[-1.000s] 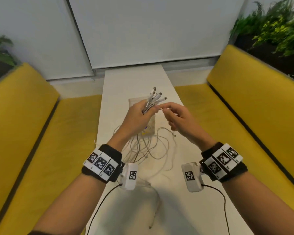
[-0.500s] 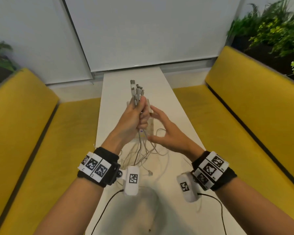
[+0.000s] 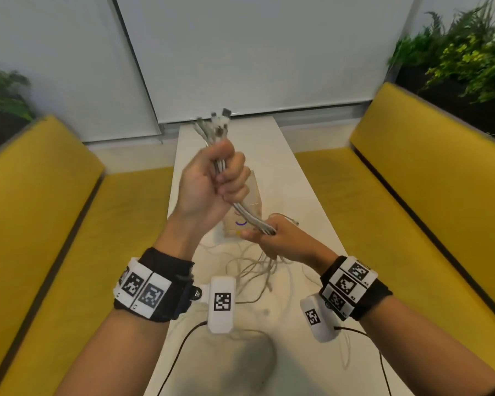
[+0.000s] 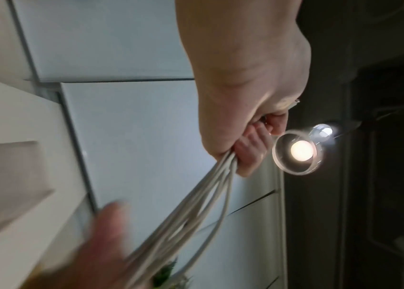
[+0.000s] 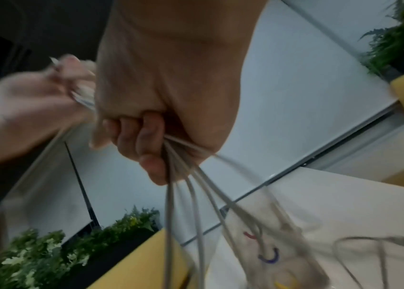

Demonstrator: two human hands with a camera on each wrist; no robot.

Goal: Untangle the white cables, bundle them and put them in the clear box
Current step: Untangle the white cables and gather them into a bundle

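My left hand (image 3: 215, 178) is raised over the table in a fist round several white cables (image 3: 247, 215), whose plug ends (image 3: 215, 125) stick up out of it. Below and to the right, my right hand (image 3: 275, 235) grips the same cables lower down, so a straight stretch runs between the two hands. Their loose lengths (image 3: 257, 270) hang in loops onto the white table (image 3: 303, 195). The clear box (image 3: 253, 201) stands on the table behind the hands, partly hidden. The left wrist view shows the left hand (image 4: 245, 121) closed round the cables (image 4: 196, 205); the right wrist view shows the right hand (image 5: 151, 136) closed round the cables (image 5: 186, 187).
The narrow table runs between two yellow benches (image 3: 40, 212) (image 3: 429, 178). Planters with green plants (image 3: 463, 58) stand behind the benches. Black camera leads (image 3: 180, 347) trail from both wrists over the near end of the table.
My left hand has lifted the plug ends higher. My right hand, open half a second ago, has closed round the cables below the left hand, and the stretch between them is pulled straight.
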